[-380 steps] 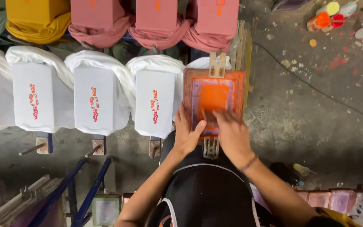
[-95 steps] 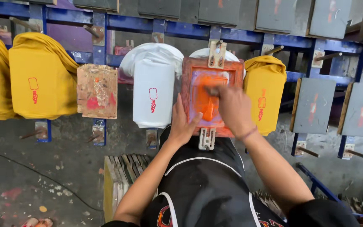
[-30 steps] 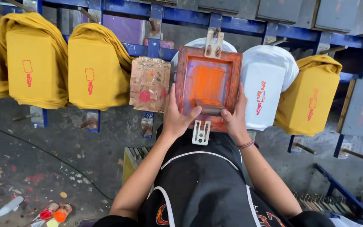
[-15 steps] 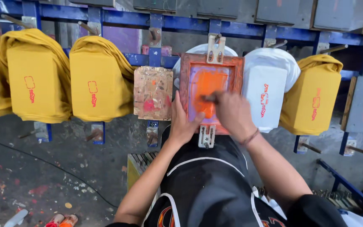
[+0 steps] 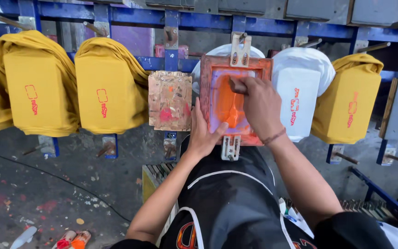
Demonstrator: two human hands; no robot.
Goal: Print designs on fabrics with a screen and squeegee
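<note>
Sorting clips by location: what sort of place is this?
Likely a screen-printing workshop: a framed screen with orange ink, yellow garments on blue-frame pallets, paint-spattered floor.

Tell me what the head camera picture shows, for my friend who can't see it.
A person presses a wooden printing frame, wet with orange ink, down with the left hand while the right hand drags a tool across its screen. Yellow shirts and a white shirt hang on boards along a blue rail.

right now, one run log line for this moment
left hand: steadies screen frame | right hand: on squeegee in orange ink | yellow shirts printed
</note>
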